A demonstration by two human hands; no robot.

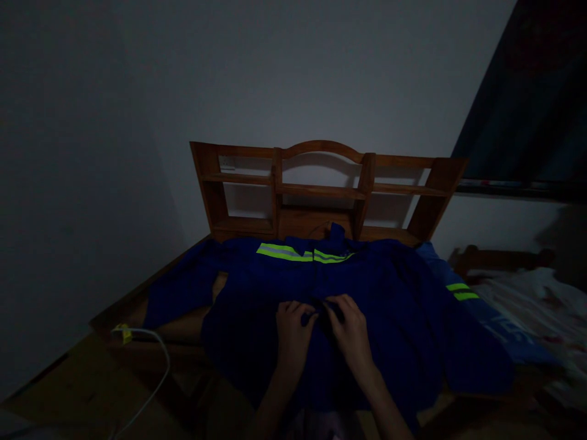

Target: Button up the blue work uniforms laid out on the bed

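A dark blue work jacket (389, 305) with yellow-green reflective stripes lies spread flat on a wooden desk (92, 366). My left hand (293, 327) and my right hand (351, 324) rest close together on the jacket's front, at its middle seam. Both hands have their fingers curled and pinch the cloth there, fingertips nearly touching. One sleeve reaches out to the left, the other to the right with a stripe near its cuff. The room is very dim, so small details on the cloth stay hidden.
A wooden shelf unit (321, 189) stands at the desk's back against the wall. A white cable with a yellow plug (123, 333) lies on the desk at left. A bed with pale bedding (532, 299) is at right.
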